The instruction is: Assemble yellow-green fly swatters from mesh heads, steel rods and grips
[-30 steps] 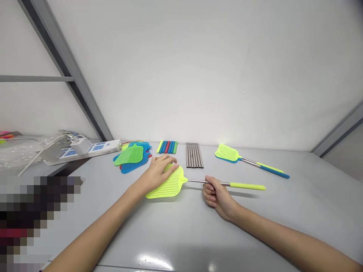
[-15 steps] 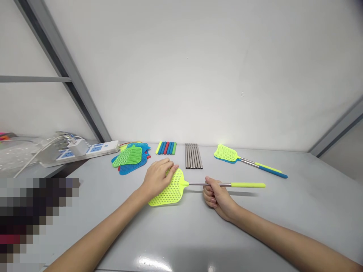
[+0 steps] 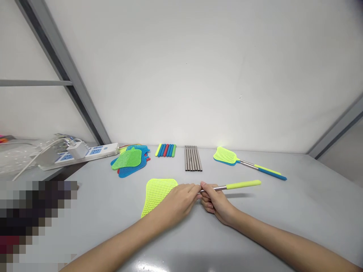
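Observation:
A yellow-green fly swatter (image 3: 159, 194) is held just over the grey table, its perforated head on the left and its yellow-green handle on the right. My left hand (image 3: 183, 198) is closed around the metal shaft by the base of the head, covering the neck. Right beside it, my right hand (image 3: 217, 204) grips the same shaft with the thumb on top. Between this hand and the handle a short piece of shiny shaft shows. The two hands nearly touch, fingertips towards each other.
Loose swatter heads (image 3: 129, 158) lie stacked at the left, by a white power strip (image 3: 98, 151). Several coloured handle sleeves (image 3: 166, 150) and metal rods (image 3: 193, 158) line the back by the wall. Two whole swatters (image 3: 227, 155), yellow-green and blue, lie at the right.
My left hand has moved right, from the swatter's head to its shaft beside my right hand. The swatter has shifted slightly left and its handle end is tilted up a little.

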Demonstrator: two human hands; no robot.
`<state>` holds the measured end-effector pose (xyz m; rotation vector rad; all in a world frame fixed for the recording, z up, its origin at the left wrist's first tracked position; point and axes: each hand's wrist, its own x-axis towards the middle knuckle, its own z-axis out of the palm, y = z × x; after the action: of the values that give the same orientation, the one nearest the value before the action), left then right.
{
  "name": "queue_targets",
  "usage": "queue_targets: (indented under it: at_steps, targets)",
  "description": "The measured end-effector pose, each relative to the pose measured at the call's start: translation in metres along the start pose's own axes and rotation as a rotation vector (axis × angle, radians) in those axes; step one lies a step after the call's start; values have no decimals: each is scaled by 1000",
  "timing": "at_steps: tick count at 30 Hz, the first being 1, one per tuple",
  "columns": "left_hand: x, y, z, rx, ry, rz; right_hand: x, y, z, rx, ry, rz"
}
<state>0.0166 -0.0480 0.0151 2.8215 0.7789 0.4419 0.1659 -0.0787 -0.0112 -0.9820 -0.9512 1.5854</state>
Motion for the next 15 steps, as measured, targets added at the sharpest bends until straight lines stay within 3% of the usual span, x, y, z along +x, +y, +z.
queue_targets:
  at_steps: [10,15]
  targets:
    - [1,-6,-1,7,25,-41,0,-1,1,-30,-26,-12]
    - [4,-15,-10,-7,-37,73,-1,-3,2,-52,-50,0]
